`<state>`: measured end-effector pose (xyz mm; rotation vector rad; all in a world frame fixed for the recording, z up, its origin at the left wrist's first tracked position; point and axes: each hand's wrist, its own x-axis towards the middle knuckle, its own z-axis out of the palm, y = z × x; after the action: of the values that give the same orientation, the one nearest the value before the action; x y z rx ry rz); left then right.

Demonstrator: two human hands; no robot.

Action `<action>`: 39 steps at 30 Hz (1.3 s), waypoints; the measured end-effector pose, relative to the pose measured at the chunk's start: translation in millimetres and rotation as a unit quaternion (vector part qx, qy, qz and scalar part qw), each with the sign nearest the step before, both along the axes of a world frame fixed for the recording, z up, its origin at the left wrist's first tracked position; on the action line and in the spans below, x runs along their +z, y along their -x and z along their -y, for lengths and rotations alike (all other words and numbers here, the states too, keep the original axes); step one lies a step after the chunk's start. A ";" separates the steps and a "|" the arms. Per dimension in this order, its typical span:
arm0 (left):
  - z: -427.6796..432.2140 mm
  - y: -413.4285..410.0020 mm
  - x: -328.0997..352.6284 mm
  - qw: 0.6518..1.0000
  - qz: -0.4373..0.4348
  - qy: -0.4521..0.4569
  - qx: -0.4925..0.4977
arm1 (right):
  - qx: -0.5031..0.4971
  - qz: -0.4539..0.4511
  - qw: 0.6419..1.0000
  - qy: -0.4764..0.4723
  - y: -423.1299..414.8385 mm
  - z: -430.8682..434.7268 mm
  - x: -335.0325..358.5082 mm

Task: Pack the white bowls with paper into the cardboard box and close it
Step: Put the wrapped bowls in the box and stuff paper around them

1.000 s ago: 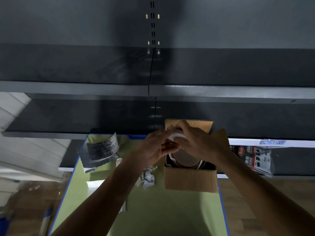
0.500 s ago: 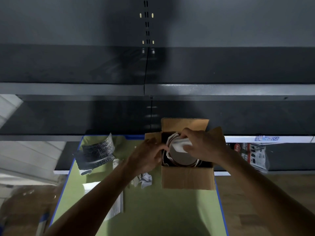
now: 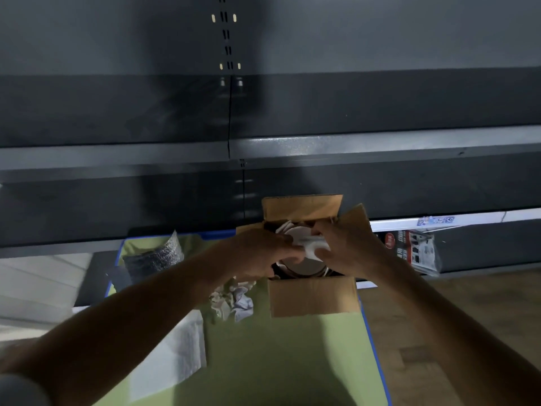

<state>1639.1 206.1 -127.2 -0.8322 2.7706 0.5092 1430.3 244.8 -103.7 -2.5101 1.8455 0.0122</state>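
Note:
An open cardboard box [image 3: 313,297] stands on the green table, its flaps up. Inside it lies a white bowl [image 3: 301,266], mostly hidden by my hands. Above the box opening my left hand [image 3: 257,253] and my right hand [image 3: 348,247] meet, and both pinch a piece of white paper [image 3: 314,244] over the bowl. A crumpled paper ball [image 3: 234,300] lies just left of the box. Flat white paper sheets [image 3: 178,353] lie under my left forearm.
The green table [image 3: 278,361] has a blue edge [image 3: 374,347]. A grey textured roll [image 3: 155,259] stands at its far left. Dark metal shelves [image 3: 263,148] rise behind the table. A packaged item [image 3: 409,250] sits on a low shelf to the right, above a wooden floor [image 3: 439,317].
My left hand has come back over the box from its left side and joined my right hand on the paper. The view has shifted slightly.

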 end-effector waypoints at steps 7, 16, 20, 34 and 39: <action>7.4 4.6 -6.2 0.995 0.065 0.000 -0.079 | -0.014 0.081 0.996 -0.038 3.4 -8.4 2.9; 17.2 8.6 -15.8 0.996 0.040 -0.066 -0.039 | -0.016 0.085 0.994 -0.059 4.1 -16.3 8.9; 26.8 8.5 -6.7 0.988 0.109 -0.091 -0.068 | -0.015 0.069 0.996 -0.054 4.4 -18.6 8.3; 28.2 12.5 -24.9 0.994 0.064 -0.005 -0.089 | -0.014 0.095 0.992 -0.082 5.0 -21.5 3.1; 25.3 2.2 -28.2 0.998 -0.002 0.020 -0.063 | 0.002 0.081 0.989 -0.124 -4.7 -20.6 3.2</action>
<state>1636.9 180.8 -155.4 -0.6597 2.8227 0.4341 1435.1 265.4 -100.5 -2.2744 1.6651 0.0336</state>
